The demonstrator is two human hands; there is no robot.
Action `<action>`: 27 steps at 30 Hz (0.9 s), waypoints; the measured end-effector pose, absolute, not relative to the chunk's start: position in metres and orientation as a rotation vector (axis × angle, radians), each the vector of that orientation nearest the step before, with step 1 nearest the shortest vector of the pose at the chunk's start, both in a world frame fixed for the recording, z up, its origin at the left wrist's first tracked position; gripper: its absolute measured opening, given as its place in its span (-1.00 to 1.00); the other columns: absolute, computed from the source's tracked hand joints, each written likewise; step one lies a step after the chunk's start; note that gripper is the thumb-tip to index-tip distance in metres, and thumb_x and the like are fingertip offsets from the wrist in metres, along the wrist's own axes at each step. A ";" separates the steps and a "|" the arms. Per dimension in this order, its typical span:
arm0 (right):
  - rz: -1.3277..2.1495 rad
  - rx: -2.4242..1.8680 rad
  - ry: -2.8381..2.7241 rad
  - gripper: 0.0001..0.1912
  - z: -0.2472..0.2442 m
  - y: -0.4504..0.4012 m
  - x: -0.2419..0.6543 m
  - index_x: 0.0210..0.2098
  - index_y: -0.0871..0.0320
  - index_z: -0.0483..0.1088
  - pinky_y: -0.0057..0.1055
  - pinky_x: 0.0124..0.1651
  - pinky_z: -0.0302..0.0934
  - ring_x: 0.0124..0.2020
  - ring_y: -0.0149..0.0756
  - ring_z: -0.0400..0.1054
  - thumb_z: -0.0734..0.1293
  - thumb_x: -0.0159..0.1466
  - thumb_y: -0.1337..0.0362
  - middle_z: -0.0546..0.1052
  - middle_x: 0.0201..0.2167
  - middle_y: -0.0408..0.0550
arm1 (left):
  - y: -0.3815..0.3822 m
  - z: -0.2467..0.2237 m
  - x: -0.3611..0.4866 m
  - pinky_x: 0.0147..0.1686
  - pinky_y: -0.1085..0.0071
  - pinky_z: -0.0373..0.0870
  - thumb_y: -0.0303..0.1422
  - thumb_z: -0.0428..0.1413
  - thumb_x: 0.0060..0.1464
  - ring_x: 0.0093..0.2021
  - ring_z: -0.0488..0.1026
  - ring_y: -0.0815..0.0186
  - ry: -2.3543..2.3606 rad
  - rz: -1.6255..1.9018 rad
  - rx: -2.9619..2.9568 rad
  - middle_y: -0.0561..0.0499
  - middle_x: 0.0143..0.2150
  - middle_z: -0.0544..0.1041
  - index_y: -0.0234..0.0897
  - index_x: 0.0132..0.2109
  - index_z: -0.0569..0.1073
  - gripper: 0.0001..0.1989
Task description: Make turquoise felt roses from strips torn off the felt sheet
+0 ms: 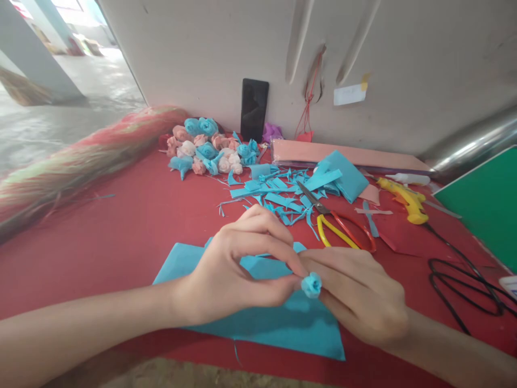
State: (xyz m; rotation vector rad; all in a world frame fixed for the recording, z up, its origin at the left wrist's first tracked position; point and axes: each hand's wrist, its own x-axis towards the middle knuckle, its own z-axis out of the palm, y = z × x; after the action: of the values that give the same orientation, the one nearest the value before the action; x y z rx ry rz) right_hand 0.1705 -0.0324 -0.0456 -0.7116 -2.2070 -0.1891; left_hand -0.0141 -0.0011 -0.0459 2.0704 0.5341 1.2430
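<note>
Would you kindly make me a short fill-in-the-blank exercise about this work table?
The left hand pinches a small blue paper bud between index finger and ____. The scissors have one yellow handle and one ____ handle. The purple flower sits just to the ____ of the upright phone. The glue gun is ____ in colour.

Missing words: thumb; red; right; yellow.

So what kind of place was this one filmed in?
Probably a makeshift craft corner in a home or open hall: a red-covered table holds paper flowers, scissors and a glue gun, with a broom on the floor beyond.
</note>
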 end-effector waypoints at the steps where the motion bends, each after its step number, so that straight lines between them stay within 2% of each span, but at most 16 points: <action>1: -0.177 -0.707 -2.204 -0.70 -0.046 -0.033 0.171 -0.32 0.26 0.44 -0.51 -0.45 0.35 -0.52 -0.42 0.47 0.12 0.39 0.37 0.61 -0.44 -0.03 | -0.002 -0.046 -0.014 -0.27 0.42 0.37 -0.55 0.22 -0.04 -0.39 0.35 0.41 0.542 1.240 2.061 0.10 -0.50 0.41 -0.27 -0.45 0.50 -0.89; 11: -0.186 -0.681 -2.165 -0.81 -0.057 -0.036 0.171 -0.23 0.29 0.44 -0.46 -0.38 0.38 -0.44 -0.35 0.51 0.18 0.33 0.44 0.62 -0.35 0.04 | -0.001 -0.041 -0.013 -0.24 0.40 0.35 -0.58 0.23 -0.04 -0.40 0.35 0.42 0.476 1.201 2.130 0.10 -0.50 0.46 -0.30 -0.44 0.53 -0.89; 14: -0.233 -0.701 -2.147 -0.81 -0.061 -0.032 0.172 -0.22 0.29 0.44 -0.45 -0.42 0.37 -0.48 -0.36 0.49 0.18 0.32 0.45 0.63 -0.36 0.04 | 0.010 -0.034 -0.019 -0.29 0.44 0.38 -0.55 0.21 0.00 -0.36 0.38 0.40 0.499 1.146 2.157 0.08 -0.44 0.48 -0.26 -0.40 0.55 -0.89; 17: -0.289 -0.717 -2.146 -0.81 -0.068 -0.026 0.174 -0.22 0.28 0.44 -0.47 -0.40 0.36 -0.42 -0.35 0.51 0.19 0.31 0.47 0.63 -0.35 0.04 | 0.028 -0.032 -0.033 -0.31 0.45 0.40 -0.48 0.14 0.09 -0.32 0.43 0.37 0.654 1.106 2.215 0.03 -0.32 0.51 -0.22 -0.30 0.56 -0.89; 20: -0.348 -0.694 -2.163 -0.77 -0.077 -0.019 0.174 -0.23 0.28 0.45 -0.48 -0.41 0.35 -0.43 -0.37 0.51 0.15 0.32 0.48 0.63 -0.38 0.02 | 0.043 -0.043 -0.052 -0.25 0.45 0.41 -0.48 0.05 0.14 -0.27 0.43 0.36 0.809 0.995 2.496 0.01 -0.27 0.51 -0.24 -0.24 0.55 -0.83; 27: -0.406 -0.687 -2.159 -0.77 -0.094 -0.007 0.174 -0.26 0.30 0.46 -0.49 -0.40 0.35 -0.47 -0.38 0.51 0.16 0.32 0.47 0.62 -0.42 0.04 | 0.034 -0.081 -0.075 -0.25 0.38 0.41 -0.50 -0.03 0.18 -0.25 0.41 0.28 0.871 0.745 2.666 -0.07 -0.26 0.55 -0.29 -0.16 0.54 -0.75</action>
State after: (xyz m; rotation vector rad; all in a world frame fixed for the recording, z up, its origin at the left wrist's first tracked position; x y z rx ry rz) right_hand 0.1743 -0.0065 -0.0944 -0.6872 -2.1591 -0.4057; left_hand -0.0751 0.0341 -0.0812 2.6659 0.8714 0.7454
